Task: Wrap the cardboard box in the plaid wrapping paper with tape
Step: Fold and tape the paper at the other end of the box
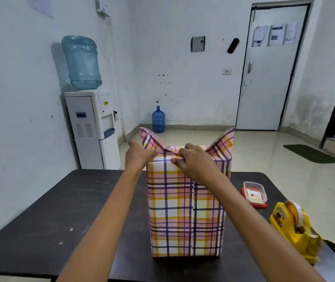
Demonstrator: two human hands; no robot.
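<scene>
Right hand (191,161) is pinching a fold of the plaid wrapping paper (184,216) at the top front edge, with the thumb under and the fingers curled over. Left hand (140,153) is pressing on the top left corner; it is hard to tell if it is pinching or just pushing. Two bits of paper are sticking up on top, the left flap (152,139) and the right flap (223,141). The paper is hiding the cardboard box, which is standing tall in the middle of one dark table (60,200). One yellow tape dispenser (292,226) is sitting to the right, near the table edge. One clear tub (255,193) with a red lid is sitting behind it. Two blue bottles are showing: the big bottle (82,62) on one white water cooler (93,127) and the small bottle (158,120) on the floor.
</scene>
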